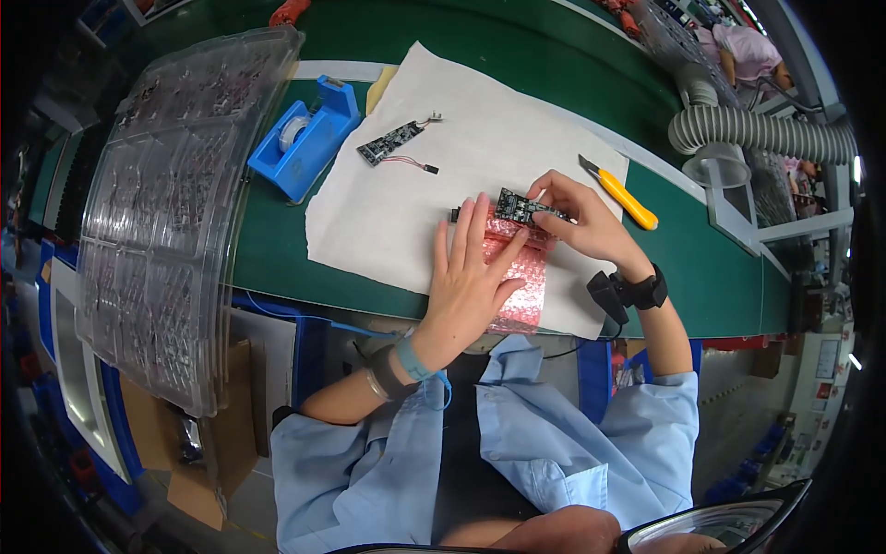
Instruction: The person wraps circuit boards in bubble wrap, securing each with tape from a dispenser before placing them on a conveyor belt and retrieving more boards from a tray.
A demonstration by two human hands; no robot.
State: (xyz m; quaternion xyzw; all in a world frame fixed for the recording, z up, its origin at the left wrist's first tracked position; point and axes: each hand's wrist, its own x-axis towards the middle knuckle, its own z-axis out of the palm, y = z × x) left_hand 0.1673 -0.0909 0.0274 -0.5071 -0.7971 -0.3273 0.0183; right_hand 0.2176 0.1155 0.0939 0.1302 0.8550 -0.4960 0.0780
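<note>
Left hand (471,277) lies flat, fingers spread, pinning the pink bag (519,277), right hand (581,217) pinches the board (519,208) just above it on the worktop (277,249); a loose pinch and the board could snag the bag's mouth.

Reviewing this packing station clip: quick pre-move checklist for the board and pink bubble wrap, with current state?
1. Left hand flat on the pink bubble wrap, pinning it: ok.
2. Right hand gripping the dark circuit board at its right end: ok.
3. Board lined up over the top edge of the wrap: ok; whether it is inside a fold: cannot tell.
4. Second circuit board, with loose wires, lies apart on the white sheet: ok.
5. Yellow utility knife near the right hand; blade out or in: cannot tell.
6. Blue tape dispenser on the green mat, beside the sheet: ok.
</note>
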